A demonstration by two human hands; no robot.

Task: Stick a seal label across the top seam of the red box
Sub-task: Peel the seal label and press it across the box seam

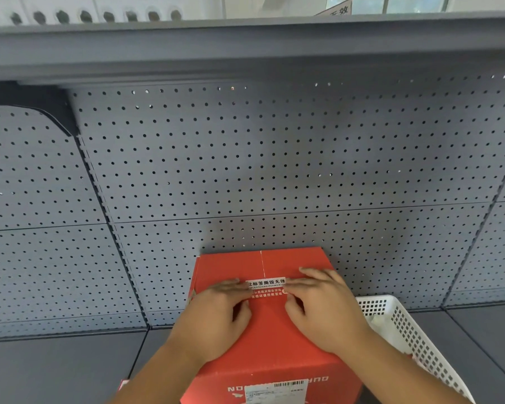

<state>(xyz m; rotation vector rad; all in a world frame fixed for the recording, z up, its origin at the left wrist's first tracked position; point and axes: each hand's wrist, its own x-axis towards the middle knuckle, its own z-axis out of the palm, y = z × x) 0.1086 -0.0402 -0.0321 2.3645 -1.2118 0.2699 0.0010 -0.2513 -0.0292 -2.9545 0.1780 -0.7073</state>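
Item 1, red box (270, 330): cardboard, standing on the grey shelf (56, 371) close to the pegboard back panel (245, 158). Its top faces me, with the seam running away from me down the middle of the lid. The near side carries white lettering and a barcode sticker (277, 390), both upside down from where I stand.

Item 2, seal label (266, 288): a strip with a white upper band of dark characters and a red lower band of pale characters. It lies flat across the top seam, about midway along the lid, its two ends hidden under my fingertips.

Item 3, my left hand (216, 319): palm down on the left half of the lid, fingers stretched flat toward the label's left end and pressing on it. The grip is released, closing on nothing.

Item 4, my right hand (324, 310): palm down on the right half of the lid, fingers flat and reaching the label's right end. The grip here is likewise released, pressing rather than grasping.

Item 5, white basket (414, 336): perforated plastic, sitting on the shelf just beside the box on its right. I cannot tell what is inside it.

Item 6, upper shelf (245, 45): grey, overhanging the pegboard.
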